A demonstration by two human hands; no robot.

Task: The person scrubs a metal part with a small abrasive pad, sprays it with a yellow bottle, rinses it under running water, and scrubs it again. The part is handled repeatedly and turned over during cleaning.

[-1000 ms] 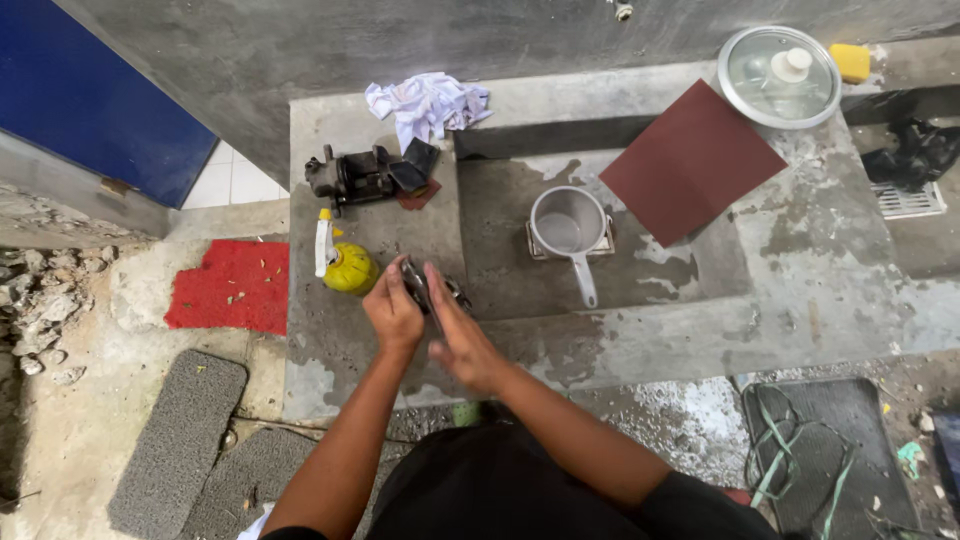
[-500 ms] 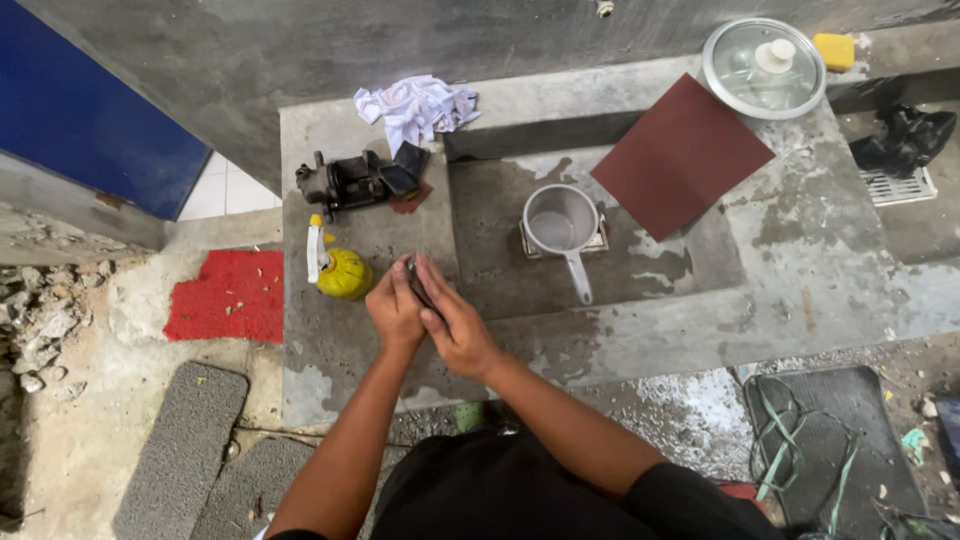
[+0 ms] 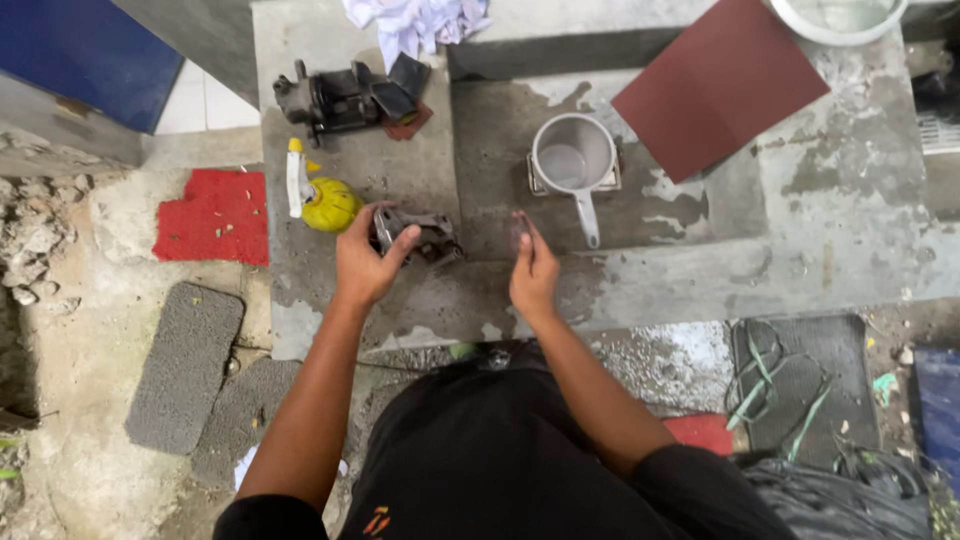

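Now my left hand [image 3: 366, 262] clamps its fingers on the dark grey metal bracket [image 3: 418, 236], while my right hand [image 3: 533, 272] hovers just beside it, fingers together and holding nothing.

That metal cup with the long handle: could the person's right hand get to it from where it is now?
Probably yes. The right hand hovers open just below the metal cup, whose handle points toward it, and only bare concrete slab lies between. The left hand grips a dark metal part off to the side.

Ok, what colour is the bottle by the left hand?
Yellow bottle, white cap; head view shows it, beside the left hand.
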